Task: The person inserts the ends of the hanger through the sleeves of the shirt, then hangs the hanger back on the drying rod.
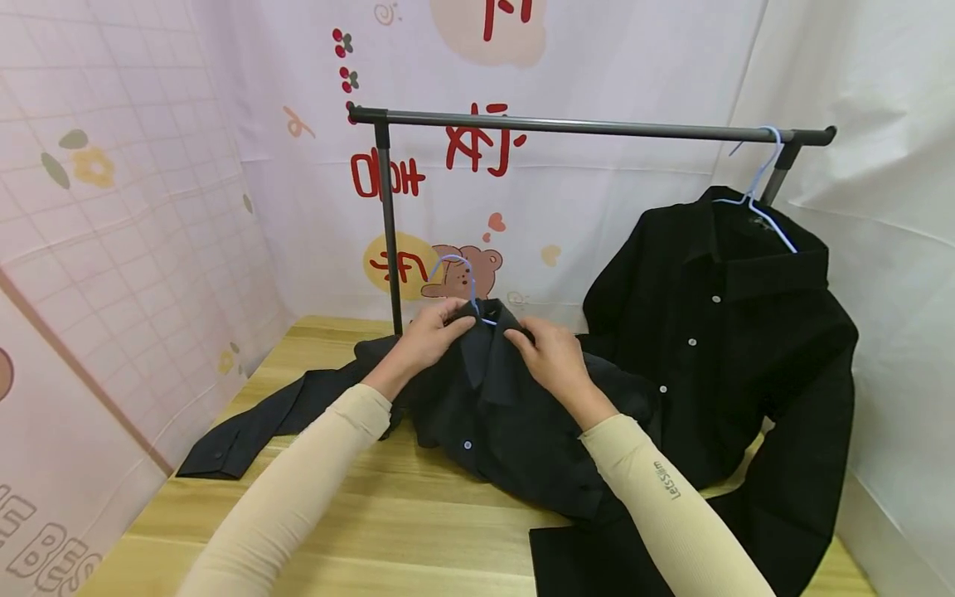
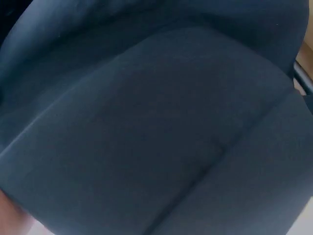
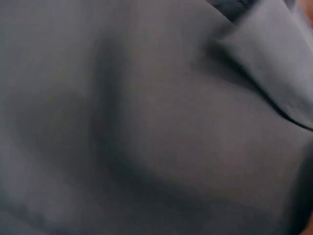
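Note:
A black shirt (image 1: 515, 439) with a light button lies on the wooden table in the head view, one sleeve spread to the left. At its raised collar, my left hand (image 1: 427, 338) pinches the left side and my right hand (image 1: 555, 358) the right side. Between the hands a light blue hanger (image 1: 472, 286) stands in the neck opening, its hook upward; its lower part is hidden in the cloth. Dark cloth (image 2: 156, 112) fills the left wrist view. The right wrist view is blurred, with a collar point (image 3: 276, 58) at upper right.
A dark metal rack with a horizontal bar (image 1: 567, 125) stands behind the shirt. At its right end hangs another black shirt (image 1: 746, 348) on a blue hanger (image 1: 761, 178), its sleeve reaching the table (image 1: 418, 531). Printed cloth backdrops (image 1: 627, 58) surround the table.

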Demonstrator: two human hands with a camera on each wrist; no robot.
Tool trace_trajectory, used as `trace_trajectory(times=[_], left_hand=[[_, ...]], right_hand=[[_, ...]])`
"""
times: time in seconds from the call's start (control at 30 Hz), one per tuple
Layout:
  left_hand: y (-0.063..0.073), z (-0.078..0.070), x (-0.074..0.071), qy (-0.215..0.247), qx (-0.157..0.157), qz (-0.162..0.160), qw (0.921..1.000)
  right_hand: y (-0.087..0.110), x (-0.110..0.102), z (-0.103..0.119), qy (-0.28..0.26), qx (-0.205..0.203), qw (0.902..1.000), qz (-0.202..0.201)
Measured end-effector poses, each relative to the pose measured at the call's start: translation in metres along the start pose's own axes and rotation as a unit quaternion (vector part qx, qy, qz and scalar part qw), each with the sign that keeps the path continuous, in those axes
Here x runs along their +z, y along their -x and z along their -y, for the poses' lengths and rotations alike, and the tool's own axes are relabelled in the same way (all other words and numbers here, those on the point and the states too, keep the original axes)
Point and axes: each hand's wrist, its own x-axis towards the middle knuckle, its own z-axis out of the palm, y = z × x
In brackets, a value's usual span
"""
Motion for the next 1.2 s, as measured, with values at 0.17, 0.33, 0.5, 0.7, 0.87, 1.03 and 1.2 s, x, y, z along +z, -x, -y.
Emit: trace_trajectory(times=[0.17, 0.33, 0.5, 0.7, 0.87, 1.03, 1.2], left_hand=[[0.003, 0.008, -0.018, -0.116, -0.001, -0.023, 0.993], [0.011, 0.033, -0.058, -0.185, -0.032, -0.037, 0.9816], [0.024, 0.052, -0.089, -0.116, -0.093, -0.011, 0.9888], [0.049, 0.069, -0.128, -0.092, -0.16, 0.049, 0.9816], [0.075, 0.081, -0.161, -0.121, -0.186, 0.046, 0.9739], [0.101, 0.098, -0.185, -0.151, -0.209, 0.033, 0.9655], [0.128, 0.122, -0.202, -0.195, -0.231, 0.0, 0.9532]], right_hand=[[-0.005, -0.011, -0.005, -0.049, 0.039, 0.9941, -0.088], [-0.007, -0.025, -0.022, -0.098, 0.074, 0.9858, -0.115], [-0.006, -0.032, -0.032, -0.107, 0.096, 0.9823, -0.12], [-0.007, -0.041, -0.041, -0.116, 0.119, 0.9726, -0.162], [-0.012, -0.054, -0.046, -0.128, 0.141, 0.961, -0.201], [-0.02, -0.071, -0.046, -0.128, 0.142, 0.9541, -0.231], [-0.028, -0.088, -0.042, -0.124, 0.135, 0.9509, -0.249]])
